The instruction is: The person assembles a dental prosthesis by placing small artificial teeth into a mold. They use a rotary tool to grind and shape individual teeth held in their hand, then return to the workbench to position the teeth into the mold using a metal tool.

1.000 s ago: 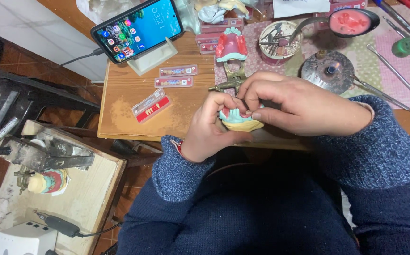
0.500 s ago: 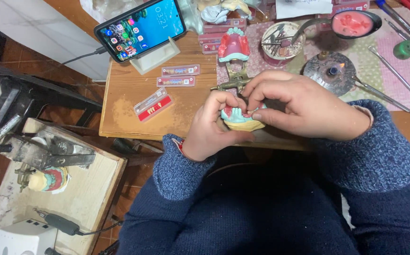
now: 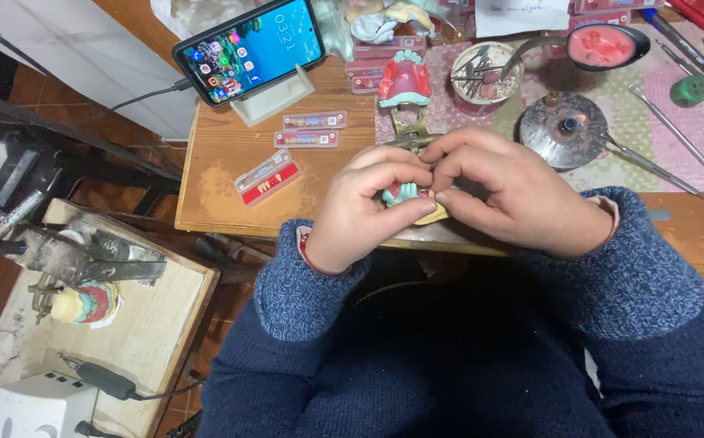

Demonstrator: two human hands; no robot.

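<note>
Dental cast (image 3: 401,195) clasped between both hands (image 3: 449,191), metal articulator (image 3: 407,109) and alcohol burner (image 3: 563,128) just beyond.

Both hands meet at the table's near edge: left hand (image 3: 365,209) curled, right hand (image 3: 514,195) cupped over it, fingertips pinched together, forearms angled inward.

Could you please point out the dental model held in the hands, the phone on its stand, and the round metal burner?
dental model (image 3: 401,193), head view, teal part between the fingers.
phone (image 3: 251,49), head view, screen centre.
round metal burner (image 3: 563,130), head view, its domed top.
</note>
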